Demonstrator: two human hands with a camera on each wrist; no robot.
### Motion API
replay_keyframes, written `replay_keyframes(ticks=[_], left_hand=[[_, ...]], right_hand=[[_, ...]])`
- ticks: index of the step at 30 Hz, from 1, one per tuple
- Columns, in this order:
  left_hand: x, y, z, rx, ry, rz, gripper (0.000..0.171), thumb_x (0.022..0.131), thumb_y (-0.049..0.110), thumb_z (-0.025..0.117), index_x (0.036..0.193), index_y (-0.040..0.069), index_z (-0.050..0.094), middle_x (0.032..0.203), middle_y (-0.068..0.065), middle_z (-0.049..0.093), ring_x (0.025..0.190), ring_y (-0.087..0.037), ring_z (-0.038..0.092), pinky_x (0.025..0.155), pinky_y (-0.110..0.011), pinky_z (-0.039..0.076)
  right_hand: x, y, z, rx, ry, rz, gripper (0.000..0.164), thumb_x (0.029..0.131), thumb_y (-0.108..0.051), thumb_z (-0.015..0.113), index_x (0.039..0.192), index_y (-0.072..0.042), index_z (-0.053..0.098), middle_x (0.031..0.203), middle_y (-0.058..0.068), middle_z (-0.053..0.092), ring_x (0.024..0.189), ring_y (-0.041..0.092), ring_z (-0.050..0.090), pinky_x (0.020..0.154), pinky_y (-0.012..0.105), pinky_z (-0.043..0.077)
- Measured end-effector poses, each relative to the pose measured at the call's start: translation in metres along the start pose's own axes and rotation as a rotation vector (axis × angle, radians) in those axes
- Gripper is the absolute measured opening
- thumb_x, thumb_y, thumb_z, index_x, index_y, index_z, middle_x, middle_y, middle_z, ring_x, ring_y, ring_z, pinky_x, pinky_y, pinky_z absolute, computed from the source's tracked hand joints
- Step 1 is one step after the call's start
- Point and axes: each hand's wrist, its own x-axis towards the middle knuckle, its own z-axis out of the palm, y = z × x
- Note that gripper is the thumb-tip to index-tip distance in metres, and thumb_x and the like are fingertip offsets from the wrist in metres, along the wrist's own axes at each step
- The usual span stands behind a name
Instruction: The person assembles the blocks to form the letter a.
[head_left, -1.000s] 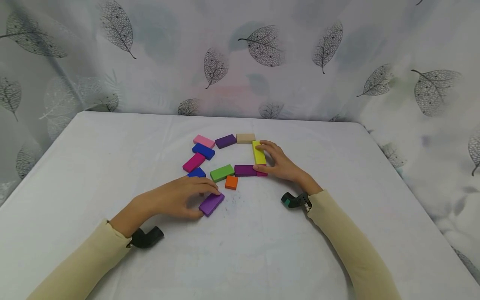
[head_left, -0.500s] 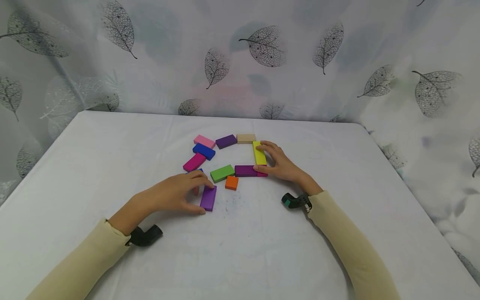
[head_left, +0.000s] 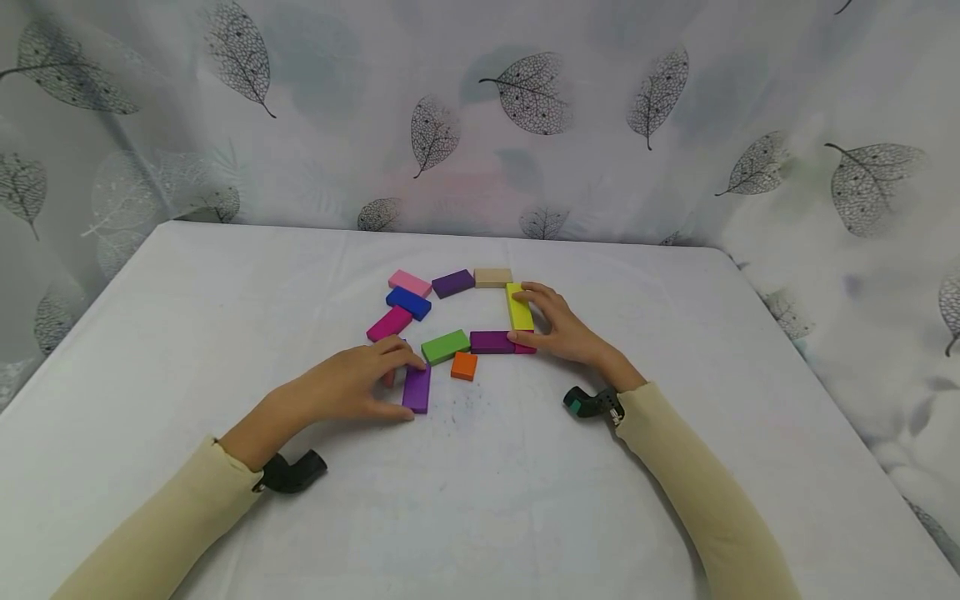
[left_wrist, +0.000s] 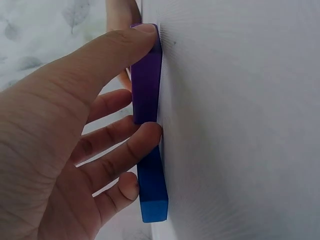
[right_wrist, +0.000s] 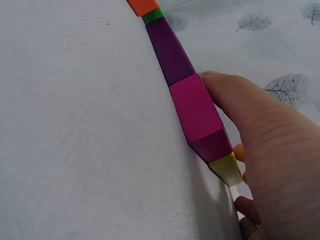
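Observation:
My left hand [head_left: 341, 387] pinches a purple wooden block [head_left: 417, 390] lengthwise, thumb at its near end and fingers at its far end. In the left wrist view, the far end of that block meets a blue block [left_wrist: 153, 185], and fingers overlap both. My right hand [head_left: 566, 333] rests at the ring's right side. Its fingers touch the far end of a yellow block [head_left: 520, 310]. The right thumb lies at the top edge of a magenta block [right_wrist: 200, 110], beside a plum-coloured block [head_left: 491, 342].
A green block [head_left: 445, 347] and a short orange block [head_left: 464, 367] lie between the hands. Pink [head_left: 409, 282], blue [head_left: 408, 302], magenta [head_left: 390, 322], dark purple [head_left: 453, 284] and beige [head_left: 492, 278] blocks form the rest of a ring on the white table [head_left: 480, 508].
My left hand has turned the purple block from a slant to nearly straight and slid it away from me, toward the blue block. My right hand has stayed in place.

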Motion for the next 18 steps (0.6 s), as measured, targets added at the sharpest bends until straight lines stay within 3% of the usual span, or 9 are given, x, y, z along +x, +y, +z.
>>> replay_keyframes(ticks=[18], left_hand=[[0.0002,0.0029,0.0025,0.033,0.026,-0.010,0.054,0.078,0.042,0.080,0.123,0.016,0.063,0.113,0.000,0.054,0.077,-0.008,0.052,0.068,-0.023,0.046]], right_hand=[[0.0006,0.0017,0.0010,-0.011,0.005,-0.011,0.068,0.088,-0.029,0.073,0.145,-0.008,0.042,0.159,0.012,0.020,0.147,0.033,0.012,0.115,0.062,0.013]])
